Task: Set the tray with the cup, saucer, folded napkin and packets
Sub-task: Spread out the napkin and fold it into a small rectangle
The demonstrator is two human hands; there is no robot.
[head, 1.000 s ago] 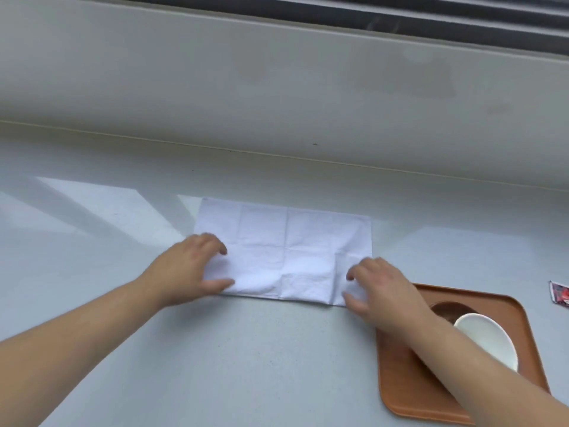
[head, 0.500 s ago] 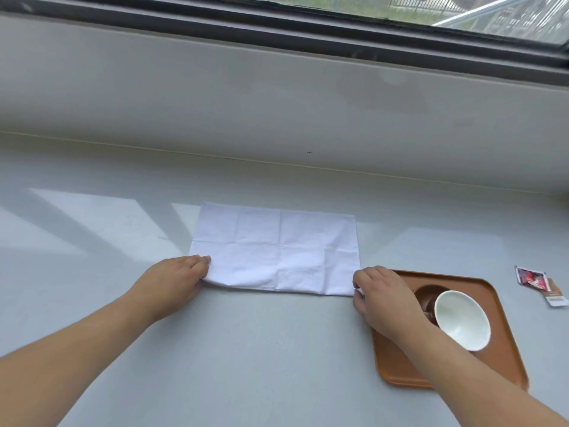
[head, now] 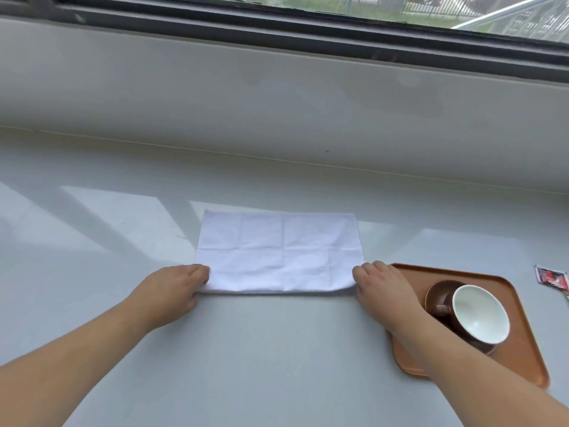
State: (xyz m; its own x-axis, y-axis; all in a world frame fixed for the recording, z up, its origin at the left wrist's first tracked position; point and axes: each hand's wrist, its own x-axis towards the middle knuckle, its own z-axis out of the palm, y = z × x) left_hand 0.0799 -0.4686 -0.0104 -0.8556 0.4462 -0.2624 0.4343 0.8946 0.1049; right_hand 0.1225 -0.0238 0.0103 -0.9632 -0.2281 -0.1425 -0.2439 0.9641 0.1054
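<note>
The step in hand is judged to be the folding of the napkin (head: 278, 252), which lies flat on the worktop (head: 277, 365) just left of the tray (head: 523, 343) as a wide rectangle, its near edge rounded like a fold and slightly lifted. To do it well, the two near corners should be raised together and carried evenly to the far edge, so that the edges meet squarely; the new crease is then best pressed flat from the middle outward. Care is needed near the tray, since the right forearm passes over its left part, close beside the cup (head: 480, 314) and saucer (head: 437, 292).

The left hand (head: 172, 291) is closed on the napkin's near left corner, its fingers (head: 200, 271) curled over the cloth. The right hand (head: 385, 291) is closed on the near right corner, its fingers (head: 361, 271) bent onto the edge; how much cloth is pinched beneath cannot be told. The napkin thus stretches between the two hands and extends away from them toward the wall.

A packet (head: 552, 277) lies on the worktop to the right of the tray, apart from it, and is not yet placed.
</note>
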